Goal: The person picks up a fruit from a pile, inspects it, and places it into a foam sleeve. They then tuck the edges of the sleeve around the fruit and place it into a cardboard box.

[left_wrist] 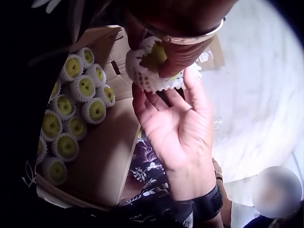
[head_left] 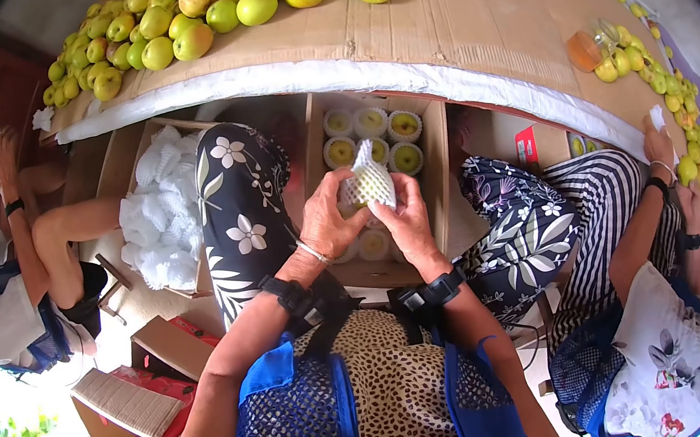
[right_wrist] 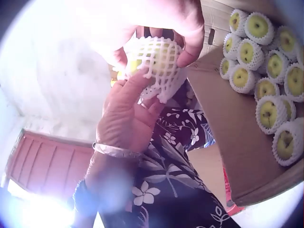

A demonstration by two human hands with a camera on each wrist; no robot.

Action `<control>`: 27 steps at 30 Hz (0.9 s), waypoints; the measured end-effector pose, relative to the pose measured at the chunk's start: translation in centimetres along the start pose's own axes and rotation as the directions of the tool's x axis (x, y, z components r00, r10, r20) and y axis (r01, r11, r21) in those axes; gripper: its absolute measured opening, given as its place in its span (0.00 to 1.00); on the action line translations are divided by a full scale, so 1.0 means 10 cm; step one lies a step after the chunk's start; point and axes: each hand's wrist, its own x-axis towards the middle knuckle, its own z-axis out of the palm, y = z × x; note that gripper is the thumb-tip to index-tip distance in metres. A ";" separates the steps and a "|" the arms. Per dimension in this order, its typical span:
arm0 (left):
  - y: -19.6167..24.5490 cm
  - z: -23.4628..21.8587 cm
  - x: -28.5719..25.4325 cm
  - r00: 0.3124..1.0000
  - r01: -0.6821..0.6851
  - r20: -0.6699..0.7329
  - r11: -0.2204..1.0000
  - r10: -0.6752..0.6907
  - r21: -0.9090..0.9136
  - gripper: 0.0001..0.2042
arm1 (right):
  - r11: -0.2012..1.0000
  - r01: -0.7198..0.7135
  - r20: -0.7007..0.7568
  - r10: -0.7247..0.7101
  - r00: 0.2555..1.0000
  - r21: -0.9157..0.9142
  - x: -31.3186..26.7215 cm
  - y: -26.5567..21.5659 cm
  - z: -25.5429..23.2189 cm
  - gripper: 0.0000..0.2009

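A yellow-green apple [right_wrist: 164,59] sits partly inside a white foam net sleeve [head_left: 372,181], whose narrow end points up in the head view. Both hands hold it above the open box [head_left: 313,148] between the knees. My left hand [head_left: 328,221] grips one side, its thumb against the fruit and the net edge, as the left wrist view shows. On the other side my right hand [head_left: 408,217] pinches the net with thumb and curled fingers. Below, several net-wrapped apples [left_wrist: 84,87] stand in rows in the box.
Loose apples [head_left: 258,8] are heaped on the cardboard-covered table [head_left: 448,26] ahead. White foam nets [head_left: 161,209] fill a box at the left. An empty carton [head_left: 125,402] lies on the floor. Other people sit close on both sides, one with an arm [head_left: 637,223] reaching to the table.
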 end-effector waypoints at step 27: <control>0.05 0.03 -0.04 0.955 -0.290 0.042 0.953 0.294 -0.083 0.10 | 0.963 -0.087 -0.089 0.113 0.990 0.257 -0.02 0.17 -0.03 0.22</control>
